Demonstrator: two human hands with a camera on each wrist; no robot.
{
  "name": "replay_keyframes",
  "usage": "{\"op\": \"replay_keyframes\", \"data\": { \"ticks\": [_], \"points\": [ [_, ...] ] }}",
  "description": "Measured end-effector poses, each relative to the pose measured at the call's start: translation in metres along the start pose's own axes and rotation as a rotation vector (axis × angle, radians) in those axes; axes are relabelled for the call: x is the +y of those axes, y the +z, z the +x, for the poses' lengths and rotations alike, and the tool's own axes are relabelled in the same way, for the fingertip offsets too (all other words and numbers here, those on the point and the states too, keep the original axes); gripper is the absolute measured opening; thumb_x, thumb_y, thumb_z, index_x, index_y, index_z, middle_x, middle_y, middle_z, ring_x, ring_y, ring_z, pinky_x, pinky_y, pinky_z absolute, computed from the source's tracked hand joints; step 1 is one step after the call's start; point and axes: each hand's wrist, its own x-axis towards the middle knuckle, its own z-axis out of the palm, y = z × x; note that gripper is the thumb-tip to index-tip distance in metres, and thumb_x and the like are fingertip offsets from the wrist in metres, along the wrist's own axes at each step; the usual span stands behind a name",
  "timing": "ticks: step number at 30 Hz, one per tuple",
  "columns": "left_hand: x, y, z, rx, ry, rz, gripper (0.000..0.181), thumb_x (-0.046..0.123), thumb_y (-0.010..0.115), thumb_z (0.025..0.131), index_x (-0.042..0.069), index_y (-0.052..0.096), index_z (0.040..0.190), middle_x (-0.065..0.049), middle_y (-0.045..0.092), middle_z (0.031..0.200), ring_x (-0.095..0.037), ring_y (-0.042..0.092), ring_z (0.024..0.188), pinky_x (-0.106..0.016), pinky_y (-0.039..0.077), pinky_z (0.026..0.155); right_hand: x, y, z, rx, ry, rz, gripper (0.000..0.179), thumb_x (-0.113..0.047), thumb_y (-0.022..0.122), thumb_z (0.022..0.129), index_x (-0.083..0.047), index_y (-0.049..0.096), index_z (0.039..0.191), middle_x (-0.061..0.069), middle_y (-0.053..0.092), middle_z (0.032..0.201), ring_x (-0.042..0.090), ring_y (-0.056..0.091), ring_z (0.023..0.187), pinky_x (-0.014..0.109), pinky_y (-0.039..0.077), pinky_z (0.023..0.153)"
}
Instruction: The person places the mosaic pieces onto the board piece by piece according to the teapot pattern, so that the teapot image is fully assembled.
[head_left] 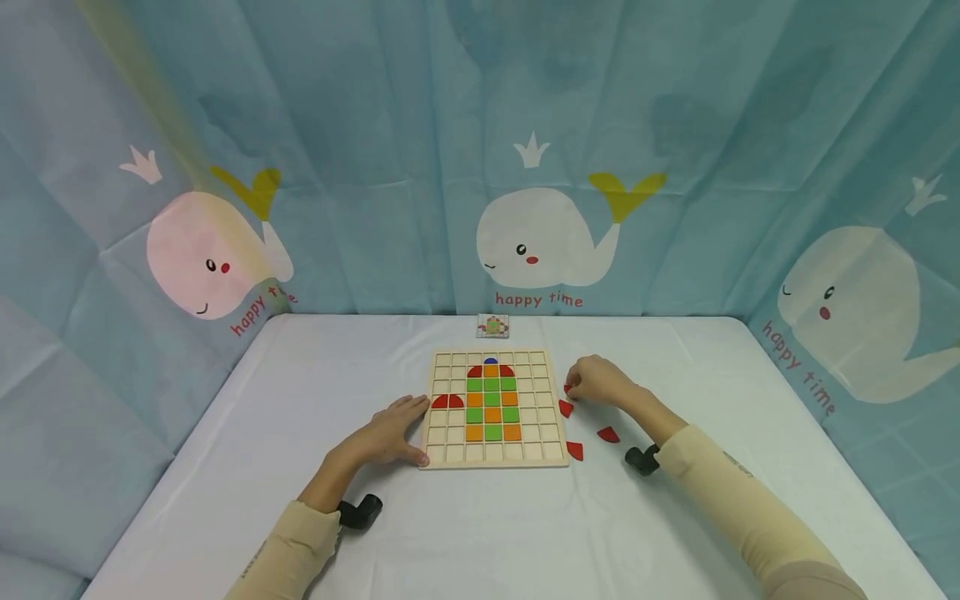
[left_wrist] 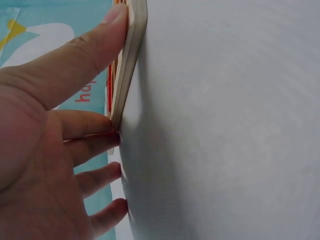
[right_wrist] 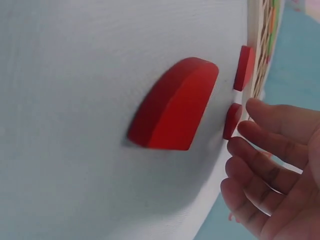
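Note:
My left hand (head_left: 387, 432) rests against the left edge of a square wooden grid board (head_left: 538, 454), fingers spread and thumb at its lower corner. In the left wrist view, the thumb (left_wrist: 80, 55) lies along the board's rim. My right hand (head_left: 602, 381) is just right of the board, its bent fingertips at a small red piece (head_left: 567, 388). Whether they pinch it is hidden. Below lie three more rounded red pieces: one by the board (head_left: 566, 408), one at its lower right (head_left: 574, 451), and one farther right (head_left: 608, 434), large in the right wrist view (right_wrist: 175, 107).
On the board, green and orange squares form a block (head_left: 492, 400), with red quarter pieces and a blue half-round (head_left: 491, 361) on top. A red pair (head_left: 447, 402) sits at the left. A small pattern card (head_left: 492, 326) stands behind, on the white table (head_left: 465, 533).

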Motion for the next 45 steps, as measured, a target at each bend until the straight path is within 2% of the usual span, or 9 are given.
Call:
{"op": "replay_keyframes", "data": {
  "ticks": [7,17,28,34,45],
  "points": [
    [-0.001,0.001,0.001,0.008,-0.004,-0.009,0.099,0.028,0.085,0.072,0.002,0.032,0.151,-0.016,0.029,0.159,-0.04,0.018,0.149,-0.065,0.016,0.117,0.003,0.001,-0.001,-0.002,0.011,0.006,0.017,-0.011,0.073,0.083,-0.004,0.074,0.099,0.006,0.07,0.09,0.017,0.058,0.079,0.034,0.055,0.077],
    [-0.002,0.001,0.001,0.007,0.003,-0.009,0.099,0.027,0.085,0.072,0.001,0.032,0.151,-0.016,0.029,0.159,-0.041,0.018,0.149,-0.065,0.016,0.117,0.006,0.004,-0.002,0.013,-0.008,0.008,0.016,-0.011,0.074,0.082,-0.005,0.074,0.097,0.005,0.068,0.086,0.016,0.055,0.074,0.031,0.053,0.07],
    [-0.001,0.002,0.001,0.007,-0.005,-0.003,0.099,0.028,0.086,0.071,0.001,0.033,0.15,-0.017,0.03,0.159,-0.041,0.019,0.149,-0.064,0.017,0.117,0.004,0.003,-0.003,0.04,-0.003,0.005,0.023,-0.013,0.074,0.082,-0.004,0.073,0.103,0.005,0.067,0.088,0.017,0.055,0.077,0.031,0.054,0.073],
    [-0.002,0.002,0.001,0.005,-0.01,0.001,0.1,0.028,0.086,0.071,0.002,0.032,0.151,-0.016,0.03,0.159,-0.04,0.019,0.149,-0.063,0.017,0.117,-0.011,0.0,-0.002,0.066,-0.063,0.012,0.025,-0.012,0.072,0.082,-0.002,0.073,0.105,0.006,0.068,0.092,0.018,0.056,0.08,0.034,0.054,0.075],
    [-0.001,0.001,0.0,0.006,0.0,-0.006,0.1,0.029,0.086,0.07,0.001,0.033,0.15,-0.017,0.031,0.159,-0.041,0.019,0.149,-0.065,0.017,0.117,-0.05,0.0,0.011,0.061,-0.134,0.017,0.021,-0.016,0.075,0.084,-0.006,0.074,0.102,0.005,0.068,0.095,0.018,0.058,0.085,0.036,0.054,0.085]
  ]
}}
